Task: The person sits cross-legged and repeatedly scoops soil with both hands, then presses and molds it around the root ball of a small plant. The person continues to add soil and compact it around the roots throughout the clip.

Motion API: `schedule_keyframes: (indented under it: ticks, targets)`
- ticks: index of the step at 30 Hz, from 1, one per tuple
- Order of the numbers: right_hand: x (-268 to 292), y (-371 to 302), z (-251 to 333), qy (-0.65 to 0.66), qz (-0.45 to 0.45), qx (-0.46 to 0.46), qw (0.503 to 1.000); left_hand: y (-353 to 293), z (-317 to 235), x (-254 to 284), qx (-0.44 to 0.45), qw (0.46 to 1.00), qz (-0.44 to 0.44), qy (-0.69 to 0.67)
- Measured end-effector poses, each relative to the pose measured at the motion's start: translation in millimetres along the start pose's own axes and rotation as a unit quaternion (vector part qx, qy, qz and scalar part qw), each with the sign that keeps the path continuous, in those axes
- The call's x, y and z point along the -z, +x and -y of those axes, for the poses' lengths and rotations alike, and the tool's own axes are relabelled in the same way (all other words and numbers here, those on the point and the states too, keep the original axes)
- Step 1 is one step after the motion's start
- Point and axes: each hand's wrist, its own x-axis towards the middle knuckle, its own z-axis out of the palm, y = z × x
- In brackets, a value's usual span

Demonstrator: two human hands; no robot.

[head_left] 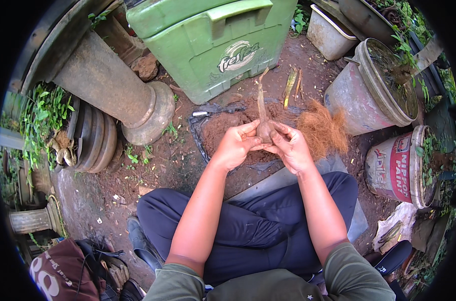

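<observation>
A brown bulb (264, 131) with a long, dry, tan stem (261, 99) is held above a patch of soil (217, 130), in front of the person's folded legs (258, 228). Its stem points away from the person, toward the green box (188, 60); how upright it stands cannot be told. The left hand (234, 147) grips the bulb's left side with bent fingers, the thumb reaching in below. The right hand (293, 152) pinches the right side, thumb on the near face. The two hands almost meet under the bulb.

The loose soil lies on black plastic (195, 135), whose crumpled edge shows along the left and far sides. At the soil's right edge sits a tuft of orange-brown fibre (322, 130), just beside the right hand. Beyond the soil, a yellow-green leaf strip (290, 86) lies on the ground.

The box's near bottom edge stands close behind the soil, bounding the far side. On the right, a tall pail (346, 100) nearly meets the fibre, and a red-and-white bucket (391, 168) stands nearer the person, just past the edge of a grey sheet (356, 220) under the legs. There is more room on the left: a wide stretch of bare ground (95, 200) runs from the left knee toward a ribbed pot (101, 140), and a narrower strip parts the plastic from the round foot of a stone pillar (107, 83).
</observation>
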Motion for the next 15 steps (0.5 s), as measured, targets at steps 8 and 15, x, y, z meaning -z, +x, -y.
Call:
schedule_keyframes:
  ticks: [8, 15]
  targets:
    - [1.2, -3.7, 11.9, -0.057, 0.031, -0.015, 0.998, -3.7, -3.4, -2.2, -0.002, 1.0, -0.007, -0.013]
    - [-1.2, -1.9, 11.8, 0.007, 0.038, -0.017, 0.999, -0.6, -1.5, -2.9, -0.001, 0.999, -0.014, 0.03]
